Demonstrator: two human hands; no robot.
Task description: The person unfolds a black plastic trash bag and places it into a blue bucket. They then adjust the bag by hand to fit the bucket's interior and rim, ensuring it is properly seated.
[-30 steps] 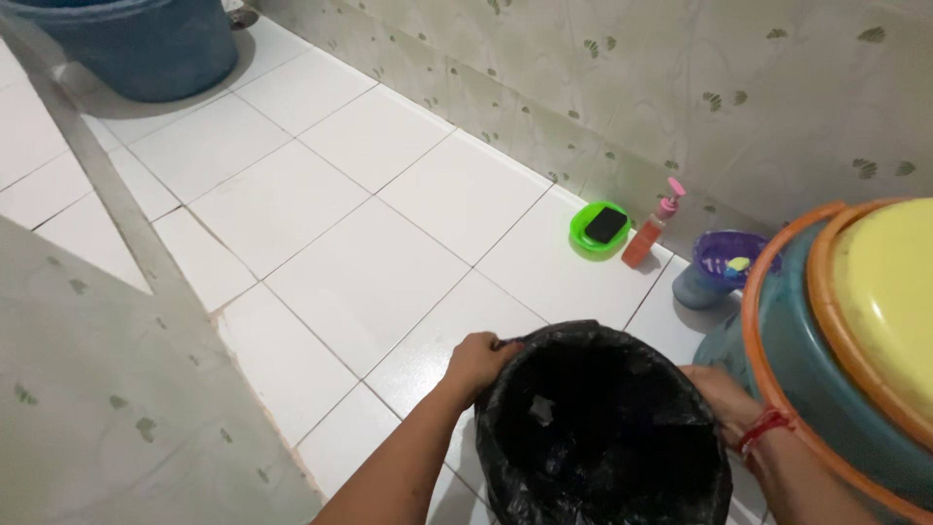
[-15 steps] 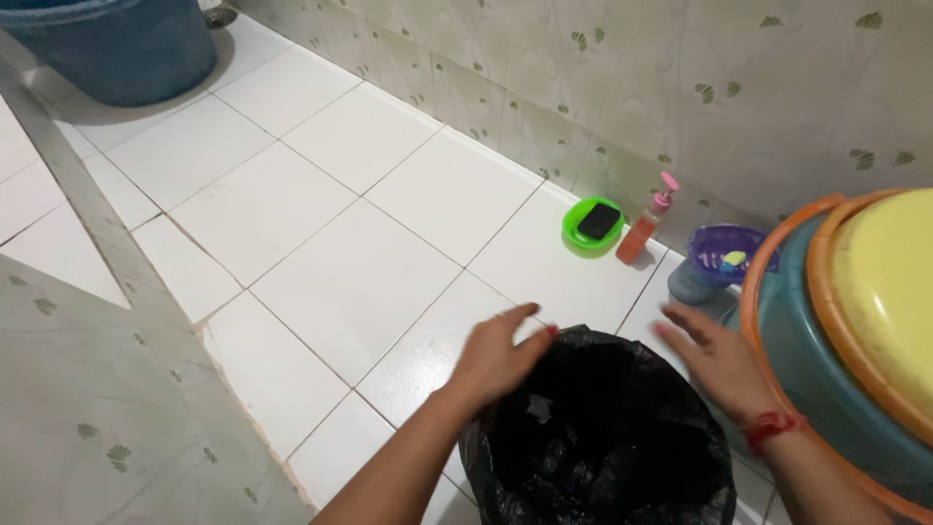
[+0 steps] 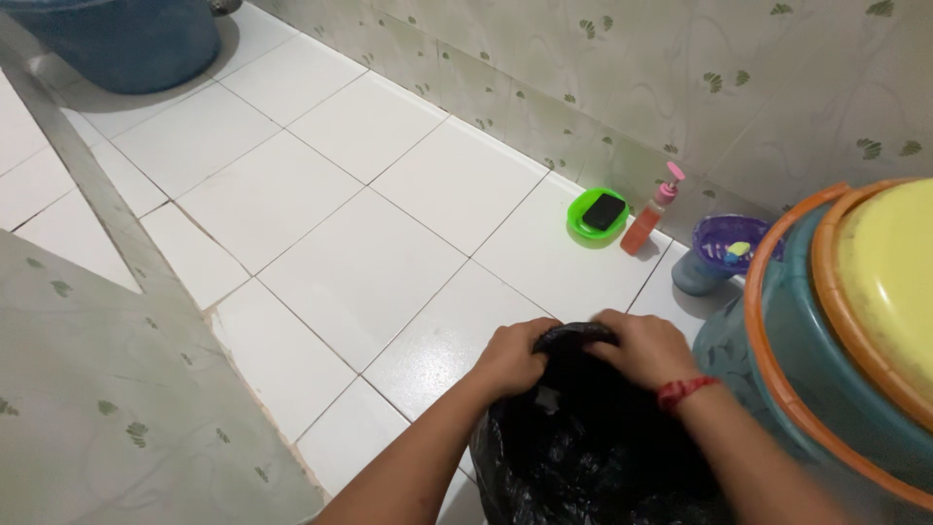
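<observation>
Change: both hands moved inward, bunching the bag's far rim.
Grip: left hand [image 3: 512, 356] and right hand [image 3: 643, 348] closed on black bag [image 3: 583, 447].
Handling: light, soft, slippery film; hold the gathered rim.

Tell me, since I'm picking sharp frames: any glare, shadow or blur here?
Head view: soft light and mild sheen on the white floor tiles; the black plastic bag swallows detail where left hand and right hand grip it; nothing badly blurred.

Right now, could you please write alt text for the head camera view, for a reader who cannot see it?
Both hands, left hand and right hand, gather the rim of a black plastic bag together over a white tiled floor. By the wall stand a green soap dish, an orange pump bottle and a purple cup.
</observation>
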